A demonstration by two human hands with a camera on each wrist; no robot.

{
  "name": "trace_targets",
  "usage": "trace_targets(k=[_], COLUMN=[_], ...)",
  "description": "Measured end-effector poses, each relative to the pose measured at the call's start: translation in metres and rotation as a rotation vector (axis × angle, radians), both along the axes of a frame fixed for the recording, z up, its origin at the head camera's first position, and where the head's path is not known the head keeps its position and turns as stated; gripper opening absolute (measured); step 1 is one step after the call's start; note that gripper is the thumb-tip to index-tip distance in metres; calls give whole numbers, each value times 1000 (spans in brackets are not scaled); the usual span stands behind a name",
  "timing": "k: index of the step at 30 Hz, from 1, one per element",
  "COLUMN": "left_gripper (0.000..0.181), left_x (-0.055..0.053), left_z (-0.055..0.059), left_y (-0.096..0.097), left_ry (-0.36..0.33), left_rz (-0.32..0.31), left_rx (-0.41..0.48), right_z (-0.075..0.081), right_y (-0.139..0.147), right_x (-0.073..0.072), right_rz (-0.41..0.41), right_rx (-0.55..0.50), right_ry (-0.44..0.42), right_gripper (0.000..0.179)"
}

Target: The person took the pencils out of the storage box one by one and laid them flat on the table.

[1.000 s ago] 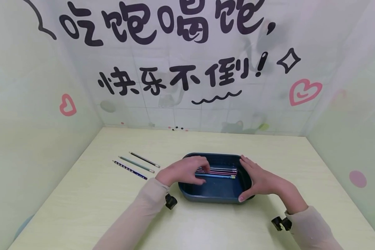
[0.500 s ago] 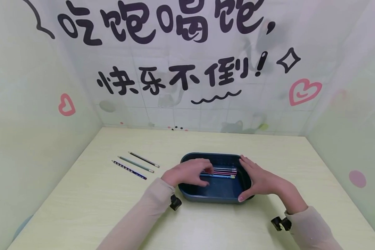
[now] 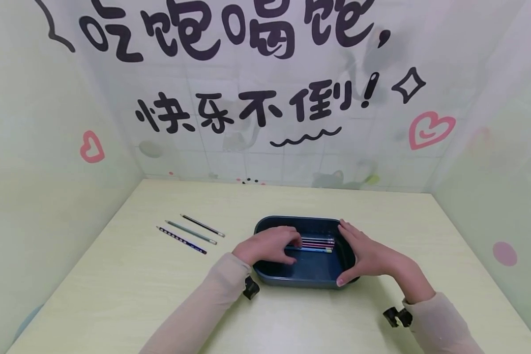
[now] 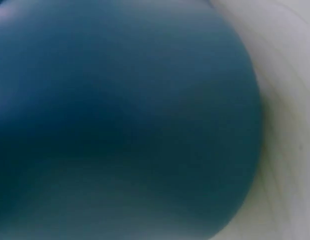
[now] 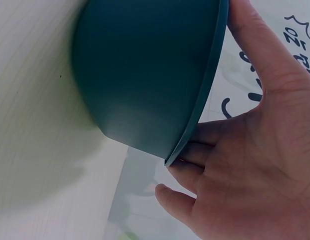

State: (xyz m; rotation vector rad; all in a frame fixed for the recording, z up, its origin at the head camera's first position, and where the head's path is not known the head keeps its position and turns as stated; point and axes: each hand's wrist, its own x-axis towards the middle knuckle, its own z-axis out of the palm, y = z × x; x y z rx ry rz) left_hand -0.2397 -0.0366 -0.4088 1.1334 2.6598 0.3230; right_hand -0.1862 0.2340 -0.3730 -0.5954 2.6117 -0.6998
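Observation:
A dark blue plastic box point(image 3: 298, 283) with rounded ends lies on the table. Inside it, several pencils point(image 3: 316, 244) lie side by side along the back half. My left hand point(image 3: 270, 246) reaches over the box's left end, its fingers bent down at the pencils and its thumb apart from them; the fingertips' contact is partly hidden. The left wrist view holds only the box's blurred outer wall point(image 4: 130, 125). At the right end, my right hand point(image 3: 369, 258) grips the rim, thumb at the front corner and fingers at the back; the right wrist view has fingers point(image 5: 194, 150) over the rim.
Left of the box, three pencils lie slanted on the pale table point(image 3: 128, 295): a black one point(image 3: 202, 225), a green one point(image 3: 191, 232) and a dark blue patterned one point(image 3: 181, 240). A printed white backdrop point(image 3: 283, 162) closes the table's rear and sides.
My left hand has moved slightly right inside the box, over the pencils. My right hand and the box have stayed in place. The view has shifted a little.

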Motion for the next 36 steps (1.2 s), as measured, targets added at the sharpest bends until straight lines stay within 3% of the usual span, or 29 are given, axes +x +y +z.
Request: trace_targets(k=[21,29,36], left_gripper=[28,15,17], left_x=[3,3,5], left_z=[-9,-10,-10], left_y=[4,14,16], left_ry=[8,117,104], left_rz=[43,-31,-33], left_rx=[-19,-68,-102], right_z=[-1,1,2], right_y=[1,1,1], right_x=[2,2,1], right_rz=[-2,-4,8], right_rx=[-12,-12,-14], right_ry=[-7,5,8], right_gripper=[131,131,131])
